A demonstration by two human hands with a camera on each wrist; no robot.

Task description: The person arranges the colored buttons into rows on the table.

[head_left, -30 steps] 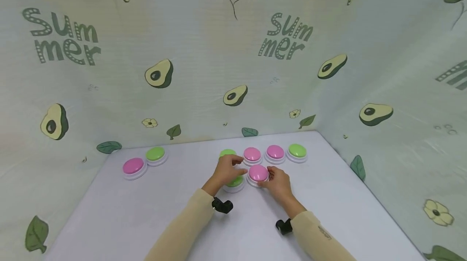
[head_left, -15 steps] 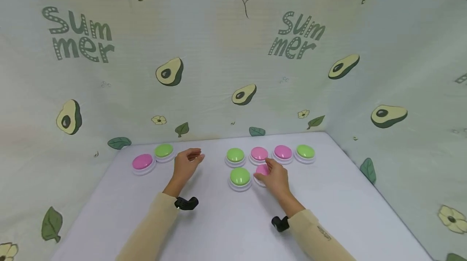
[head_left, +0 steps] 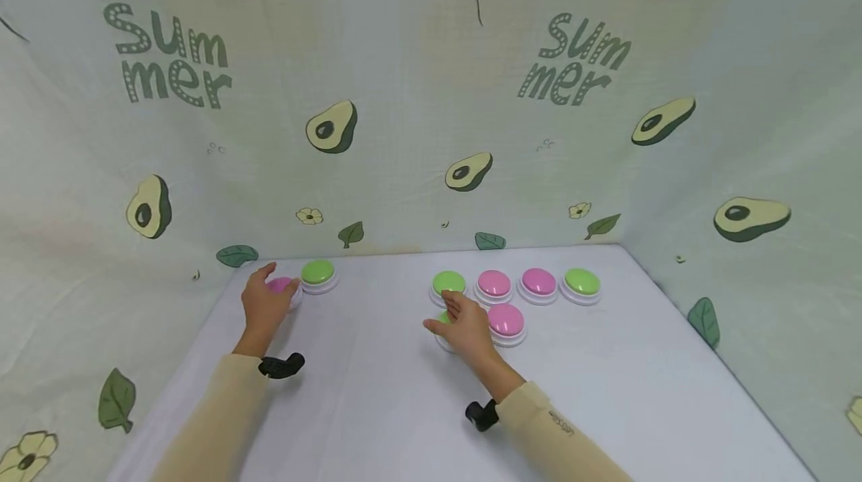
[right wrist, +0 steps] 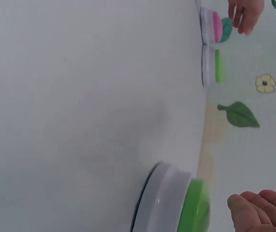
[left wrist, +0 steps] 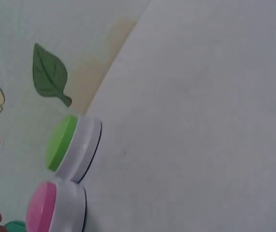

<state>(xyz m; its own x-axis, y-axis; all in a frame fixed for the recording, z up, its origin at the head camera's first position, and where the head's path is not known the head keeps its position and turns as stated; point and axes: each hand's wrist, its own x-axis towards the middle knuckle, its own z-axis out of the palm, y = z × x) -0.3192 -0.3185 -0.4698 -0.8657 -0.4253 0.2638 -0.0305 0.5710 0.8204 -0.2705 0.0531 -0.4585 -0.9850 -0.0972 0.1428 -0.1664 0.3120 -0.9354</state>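
My left hand (head_left: pixel 261 308) is over a pink push button (head_left: pixel 278 285) at the table's far left, thumb and fingers spread above its dome. In the left wrist view, that pink button (left wrist: pixel 41 208) stands beside a green button (left wrist: pixel 63 142), with fingertips apart from both at the left edge. My right hand (head_left: pixel 471 328) hovers, thumb and fingers parted, over a green button (head_left: pixel 442 317) that it mostly hides. Just to its right sits a pink button (head_left: pixel 506 319). The right wrist view shows fingertips (right wrist: pixel 246 210) near a green button's dome (right wrist: pixel 196 208), holding nothing.
Behind the right hand a row runs across: a green button (head_left: pixel 449 282), two pink ones (head_left: pixel 494 283) and another green button (head_left: pixel 582 281). A green button (head_left: pixel 318 272) stands at the back left. Printed cloth (head_left: pixel 397 93) hangs around the white table (head_left: pixel 364 392).
My left hand has moved left from the front green button to the far-left pink one. My right hand has left the front pink button and shifted left over the green. The view has turned slightly.
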